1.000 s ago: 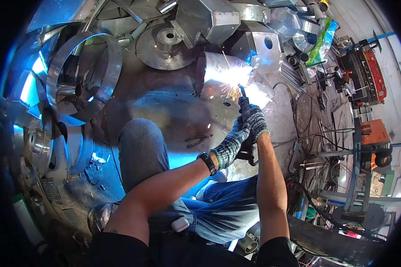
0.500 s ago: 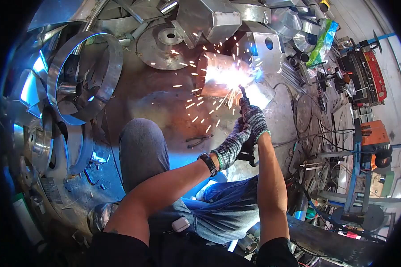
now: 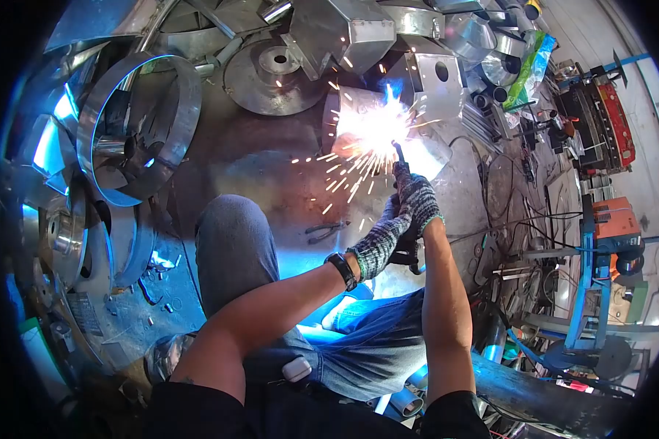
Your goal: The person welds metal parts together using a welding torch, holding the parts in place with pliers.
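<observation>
Both hands wear grey knitted gloves and are closed around a welding torch [image 3: 400, 162], its dark neck pointing up and away from me. My right hand [image 3: 421, 203] grips nearer the front. My left hand [image 3: 383, 240], with a black watch [image 3: 344, 270] at its wrist, wraps in from the left against it; the fingers overlap, so part of the grip is hidden. At the torch tip a white arc throws sparks on a rounded metal piece [image 3: 332, 117]. Glare hides the weld spot and most of that piece.
Pliers [image 3: 325, 232] lie on the metal surface ahead of my knee. A large metal ring [image 3: 88, 124] stands at the left. A round flanged disc [image 3: 260, 88] and a boxy metal part [image 3: 371, 36] sit at the back. Cables and an orange machine [image 3: 613, 218] are at the right.
The glare has shifted slightly and the spark spray has a different pattern, with a blue flare now above it. My hands and the torch hold nearly the same place.
</observation>
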Tool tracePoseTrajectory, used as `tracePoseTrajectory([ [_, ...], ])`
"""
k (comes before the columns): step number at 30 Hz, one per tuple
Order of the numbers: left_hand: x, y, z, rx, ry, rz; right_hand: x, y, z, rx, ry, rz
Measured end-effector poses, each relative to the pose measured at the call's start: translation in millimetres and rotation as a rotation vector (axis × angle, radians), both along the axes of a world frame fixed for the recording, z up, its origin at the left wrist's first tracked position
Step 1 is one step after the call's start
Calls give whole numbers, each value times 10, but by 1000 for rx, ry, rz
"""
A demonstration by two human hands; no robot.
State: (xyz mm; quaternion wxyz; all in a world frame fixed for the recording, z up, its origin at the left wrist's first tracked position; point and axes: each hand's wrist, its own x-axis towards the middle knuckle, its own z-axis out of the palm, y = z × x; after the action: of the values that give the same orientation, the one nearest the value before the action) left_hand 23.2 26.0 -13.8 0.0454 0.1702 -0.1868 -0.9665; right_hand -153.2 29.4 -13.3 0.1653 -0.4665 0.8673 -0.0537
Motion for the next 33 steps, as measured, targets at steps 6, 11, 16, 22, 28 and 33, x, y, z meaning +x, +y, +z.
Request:
tracePoseTrajectory([
  [6, -45, 20, -123, 42, 29, -17, -56, 57, -101, -5, 207, 227],
  [11, -39, 49, -68, -4, 17, 56, -117, 31, -206, -12, 94, 80],
  [16, -53, 45, -127, -11, 34, 30, -142, 60, -231, -25, 206, 195],
  [22, -73, 62, -128, -47, 67, 97, -29, 17, -90, -49, 117, 113],
  [28, -95, 84, -187, 8, 52, 62, -47, 11, -120, -36, 93, 58],
  [33, -113, 90, -250, -28, 40, 53, -25, 59, -104, -80, 85, 88],
])
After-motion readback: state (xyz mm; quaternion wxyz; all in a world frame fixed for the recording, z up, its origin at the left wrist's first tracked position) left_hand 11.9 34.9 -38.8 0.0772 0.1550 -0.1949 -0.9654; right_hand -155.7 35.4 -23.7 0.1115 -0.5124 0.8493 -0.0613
